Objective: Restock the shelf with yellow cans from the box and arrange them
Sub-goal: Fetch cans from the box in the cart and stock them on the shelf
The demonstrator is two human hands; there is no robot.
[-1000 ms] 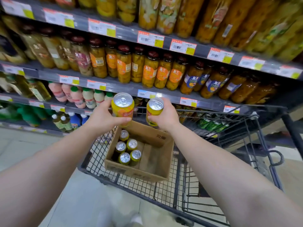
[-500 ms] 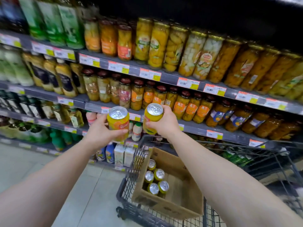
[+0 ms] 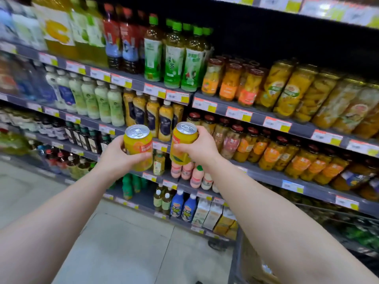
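My left hand [image 3: 114, 158] grips a yellow can [image 3: 138, 144] with a silver pull-tab top, held upright at chest height in front of the shelves. My right hand [image 3: 198, 149] grips a second yellow can [image 3: 181, 143], tilted slightly left, its top also showing. The two cans are side by side with a small gap between them. Both are held out short of the grey shelving [image 3: 254, 117], in front of the bottled drinks. The cardboard box [image 3: 256, 269] is mostly hidden behind my right forearm at the lower right; only a corner shows.
Jars of fruit [image 3: 287, 93] fill the right shelves, tall green tea bottles [image 3: 174, 58] the upper middle, milky bottles [image 3: 102, 101] the left. The cart's rim [image 3: 235, 259] stands at the bottom right. Pale floor tiles [image 3: 123, 242] lie below.
The view has swung up and to the left, so the cart and box dropped to the lower right corner. Both hands still hold their cans, now before the drinks section.
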